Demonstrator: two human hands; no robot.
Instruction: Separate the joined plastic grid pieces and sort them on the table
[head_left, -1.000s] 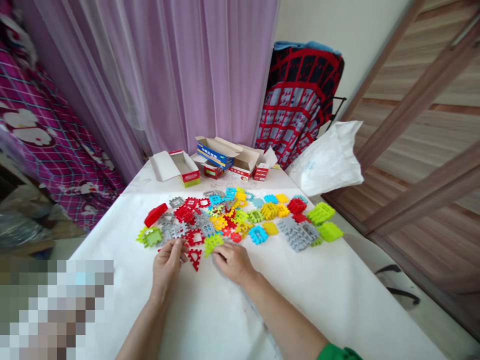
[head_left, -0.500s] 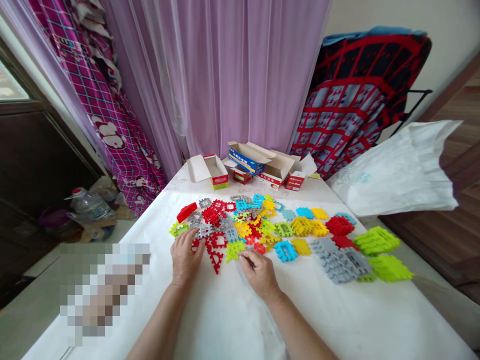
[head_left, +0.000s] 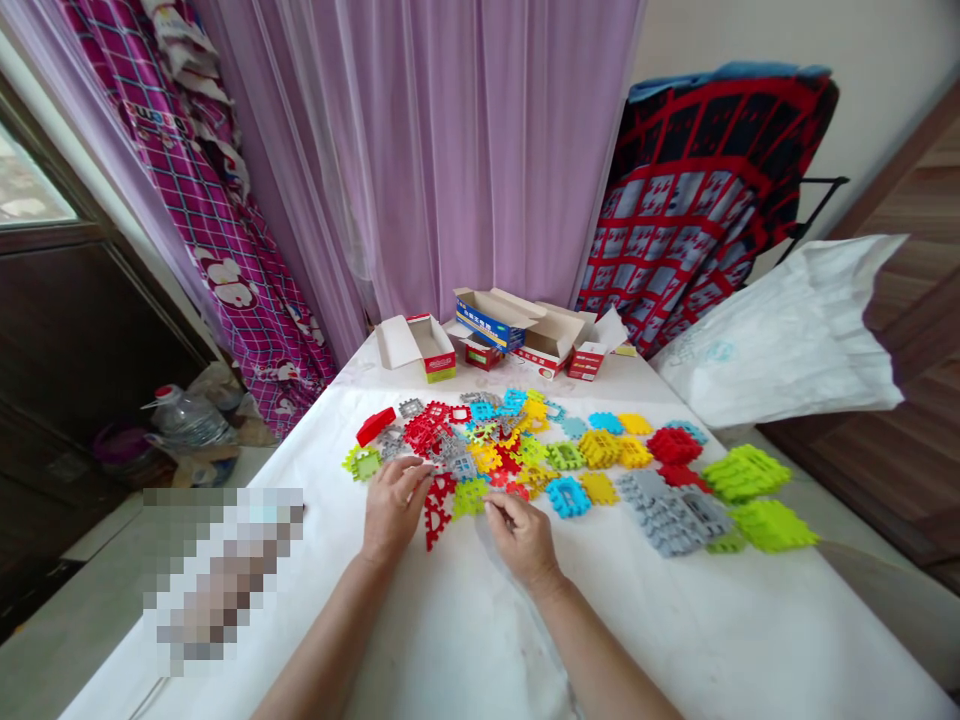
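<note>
My left hand (head_left: 395,508) is over the left front of a heap of plastic interlocking blocks. Its fingers are bent towards the thumb; whatever lies between them is hidden. Beside its fingertips are red blocks (head_left: 441,490), among them a red triangular one (head_left: 435,523). My right hand (head_left: 523,538) rests at the heap's front with thumb and forefinger pinched together. Those fingertips are right beside the edge of a lime-green block (head_left: 470,497), and I cannot make out what they grip. Grey blocks (head_left: 453,452) and yellow blocks (head_left: 487,457) lie mixed behind.
Sorted stacks stand to the right: grey (head_left: 667,520), lime green (head_left: 750,470), red (head_left: 675,446) and yellow (head_left: 600,449). Several opened cardboard boxes (head_left: 442,362) line the table's back edge. A white bag (head_left: 780,340) hangs at the right edge. A blurred patch (head_left: 232,580) covers the table's left side.
My left hand has shifted right, off the lime-green block at the left, which now shows more fully. The grey window block by its fingers is out of sight. My right hand has barely moved.
</note>
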